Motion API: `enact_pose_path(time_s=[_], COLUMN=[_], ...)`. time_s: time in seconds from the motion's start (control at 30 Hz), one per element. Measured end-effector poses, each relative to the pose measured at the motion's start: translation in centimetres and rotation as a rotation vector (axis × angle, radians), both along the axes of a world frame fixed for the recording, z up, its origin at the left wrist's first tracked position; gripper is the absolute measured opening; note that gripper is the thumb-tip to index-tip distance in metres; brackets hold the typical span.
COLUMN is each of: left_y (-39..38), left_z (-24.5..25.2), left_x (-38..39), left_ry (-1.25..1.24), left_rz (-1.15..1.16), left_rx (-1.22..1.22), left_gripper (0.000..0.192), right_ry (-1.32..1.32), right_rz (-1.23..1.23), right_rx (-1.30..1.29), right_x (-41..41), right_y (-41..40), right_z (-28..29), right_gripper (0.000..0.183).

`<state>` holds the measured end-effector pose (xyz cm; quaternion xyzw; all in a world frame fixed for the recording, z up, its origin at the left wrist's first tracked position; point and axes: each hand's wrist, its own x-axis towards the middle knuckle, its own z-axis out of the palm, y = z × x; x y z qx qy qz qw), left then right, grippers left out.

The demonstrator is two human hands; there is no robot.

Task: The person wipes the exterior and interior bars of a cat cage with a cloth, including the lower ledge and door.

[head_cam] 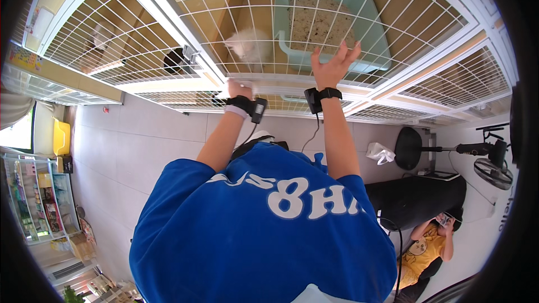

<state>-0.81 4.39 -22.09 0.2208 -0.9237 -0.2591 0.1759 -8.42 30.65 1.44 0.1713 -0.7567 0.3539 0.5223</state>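
A wire-mesh cage door [257, 6] with a white frame stands before me. My right hand [334, 65] is against its lower right part, fingers spread, fingertips at the wires. Low on the door frame, my left hand [240, 89] is curled around what looks like a white cloth [222, 93], blurred. Behind the mesh, a white kitten [251, 46] is near the lower left of the compartment. To its right is a pale-green litter box [370, 12] holding beige litter [320, 23]. Black wrist straps with small boxes and cables are on both my wrists.
A metal latch [190, 54] is on the post left of the door. More mesh compartments adjoin, one holding another cat [101, 35]. To the right are a white plastic bag [380, 153], a fan [493, 172] and a seated person [425, 248]. Stocked shelves [40, 198] stand left.
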Motion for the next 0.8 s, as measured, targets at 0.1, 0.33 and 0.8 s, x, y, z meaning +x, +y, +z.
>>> enact_pose_path(time_s=[0.1,0.33,0.8], left_y=[8.8,7.7,9.5], left_z=[8.0,7.2,16.4], left_x=[0.2,3.1,8.5], left_ry=[-0.116,0.116,-0.116], left_rz=[-0.192,0.219,-0.638], left_rx=[0.422,2.085,0.697], left_gripper=[0.036,0.035,0.041], right_ry=[-0.056,-0.16,-1.779], right_rz=[-0.079,0.015,1.055], right_rx=[0.018,0.148,-0.89], right_x=[0.1,2.3,11.3], right_y=[2.5,3.5,-2.0], right_z=[-2.5,-1.1,-11.2], right_gripper=[0.074,0.084,0.045])
